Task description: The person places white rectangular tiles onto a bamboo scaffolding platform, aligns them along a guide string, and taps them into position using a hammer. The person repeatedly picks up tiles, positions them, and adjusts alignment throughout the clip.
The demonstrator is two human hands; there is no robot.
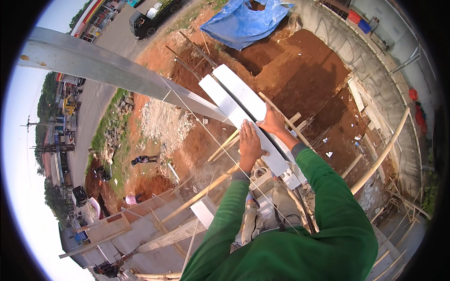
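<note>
Two rows of white lightweight blocks run side by side along the top of a narrow wall, with a dark gap between them. My left hand (251,145) lies on the left row (219,97), fingers stretched out and thumb spread toward the lower right. Just beyond it, my right hand (274,122) grips the right-hand block (240,90). Its thumb reaches toward the gap, while most of its fingers are hidden on the far side. Dark rods (199,49) stick out past the far end of the blocks.
A grey metal beam (131,77) slants in from the upper left to the blocks. A thin string (206,129) crosses on the left. Bamboo poles (382,152) stand around me. Far below lie red soil (318,61), a blue tarp (243,21) and another white block (205,211).
</note>
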